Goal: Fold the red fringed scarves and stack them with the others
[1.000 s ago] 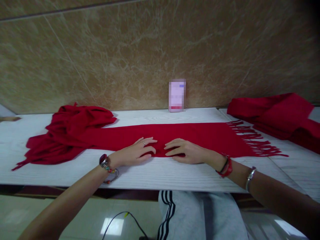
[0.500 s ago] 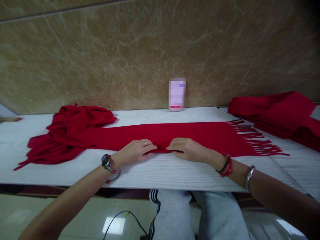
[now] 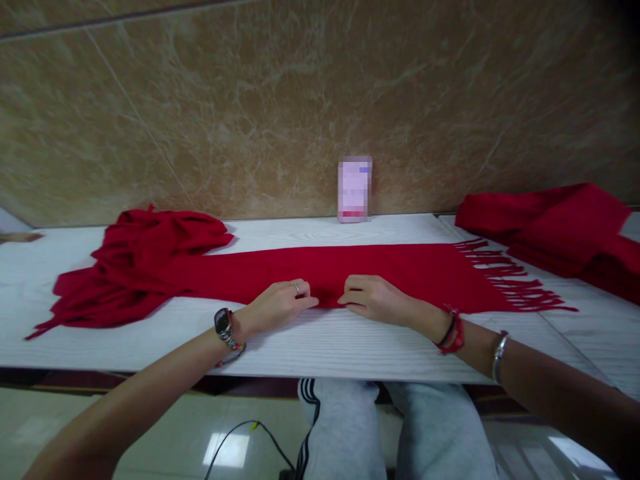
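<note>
A long red scarf [image 3: 410, 270] lies across the white table, its middle stretch flat and its fringed end spread to the right. Its left part is bunched in a loose heap. My left hand [image 3: 286, 303], with a ring and a watch, pinches the scarf's near edge, fingers pressed together. Just to the right, my right hand [image 3: 375, 298] grips the same edge between thumb and fingers. A short stretch of red cloth shows between the two hands. The fingertips partly hide the edge they hold.
Behind the scarf a phone-like pink object [image 3: 355, 189], blurred out, leans on the brown marbled wall [image 3: 240, 120]. More folded red cloth [image 3: 550, 227] lies at the right. The white table's [image 3: 310, 350] front edge runs before my legs, and a black cable [image 3: 233, 430] is below.
My left hand has shifted slightly right, and its fingers have curled more tightly onto the edge. My right hand has barely moved, its fingers drawn in a little. The scarf lies nearly the same.
</note>
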`<action>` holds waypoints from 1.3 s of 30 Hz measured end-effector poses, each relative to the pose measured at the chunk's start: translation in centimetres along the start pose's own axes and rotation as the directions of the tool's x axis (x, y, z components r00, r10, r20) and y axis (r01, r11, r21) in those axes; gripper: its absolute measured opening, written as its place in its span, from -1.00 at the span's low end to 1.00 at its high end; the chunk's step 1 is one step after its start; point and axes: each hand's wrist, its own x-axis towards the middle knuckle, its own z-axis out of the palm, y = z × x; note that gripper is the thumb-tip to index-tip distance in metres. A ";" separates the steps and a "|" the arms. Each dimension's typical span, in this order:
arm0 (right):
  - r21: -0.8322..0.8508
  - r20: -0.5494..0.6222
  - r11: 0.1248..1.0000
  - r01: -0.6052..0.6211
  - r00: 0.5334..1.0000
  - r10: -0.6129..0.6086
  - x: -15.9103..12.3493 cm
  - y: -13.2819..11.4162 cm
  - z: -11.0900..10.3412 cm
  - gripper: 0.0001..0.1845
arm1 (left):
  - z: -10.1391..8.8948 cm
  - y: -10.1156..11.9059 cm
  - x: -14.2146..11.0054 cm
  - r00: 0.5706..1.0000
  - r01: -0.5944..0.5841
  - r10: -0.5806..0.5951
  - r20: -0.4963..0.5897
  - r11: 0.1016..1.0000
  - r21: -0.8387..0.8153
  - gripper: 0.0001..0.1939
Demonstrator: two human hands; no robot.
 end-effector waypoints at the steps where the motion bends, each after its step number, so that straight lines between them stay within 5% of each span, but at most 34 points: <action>1: -0.022 0.012 1.000 -0.003 1.000 0.003 0.0 0.0 -0.1 -0.77 | 0.1 0.0 0.0 1.000 -0.014 0.014 0.000 1.000 0.006 -0.77; 6: -0.022 0.067 1.000 -0.013 0.998 0.014 0.0 -0.1 -0.4 -0.75 | 0.1 -0.2 -0.1 0.999 -0.024 0.024 0.030 0.999 0.025 -0.76; 12: 0.150 0.167 0.987 -0.053 0.986 0.028 -0.3 0.0 -1.2 -0.73 | -0.9 -0.4 0.0 0.978 -0.059 0.072 0.194 0.996 -0.072 -0.71; 21: 0.199 0.243 0.966 -0.167 0.963 0.116 -4.3 -1.3 -3.7 -0.67 | -1.8 -0.4 -0.5 0.953 0.077 0.021 0.303 0.948 -0.307 -0.63; 25: 0.241 0.182 0.928 -0.285 0.952 0.245 -5.3 -1.0 -4.2 -0.67 | -1.6 -0.3 -0.7 0.921 0.129 -0.001 0.389 0.945 -0.301 -0.57; 30: 0.117 0.043 0.870 -0.479 0.878 0.477 -2.2 0.2 -2.8 -0.57 | -1.4 -0.4 -0.6 0.913 0.120 0.012 0.407 0.948 -0.296 -0.57; 35: -0.086 0.274 0.885 -0.457 0.844 0.462 0.2 -0.2 -0.4 -0.44 | -1.4 -0.4 -0.7 0.897 0.145 -0.014 0.442 0.954 -0.264 -0.56; 39: -0.220 0.323 0.871 -0.440 0.809 0.491 -1.8 -0.3 -0.7 -0.46 | -1.4 -0.5 -0.8 0.888 0.158 -0.029 0.460 0.957 -0.245 -0.56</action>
